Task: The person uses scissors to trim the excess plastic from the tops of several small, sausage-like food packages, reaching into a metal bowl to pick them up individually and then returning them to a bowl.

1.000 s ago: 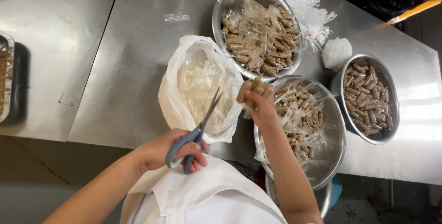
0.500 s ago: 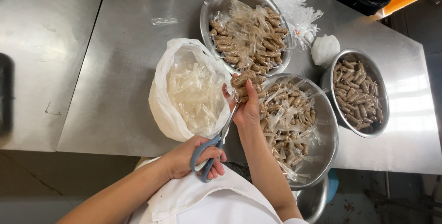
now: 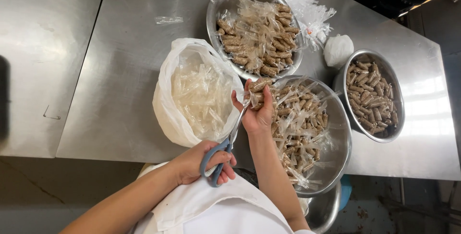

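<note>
— Near the front edge of the steel table [image 3: 120, 94], what is in hand?
— Cutting, I judge; the left hand [image 3: 199, 164] is closed on grey-handled scissors [image 3: 222, 153], blades up at a wrapped packet of brown rolls [image 3: 258, 86]; the right hand [image 3: 255, 109] is clamped on that packet.
— Where exactly?
— Above the rim of the front bowl [image 3: 342, 140], just beside the white bag of wrappers [image 3: 197, 92]; the next move calls for a snip clear of the fingers.

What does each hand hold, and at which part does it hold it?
The left hand holds the scissors by their blue handle loops. The right hand grips a small clear packet of brown pieces around its lower end.
</note>
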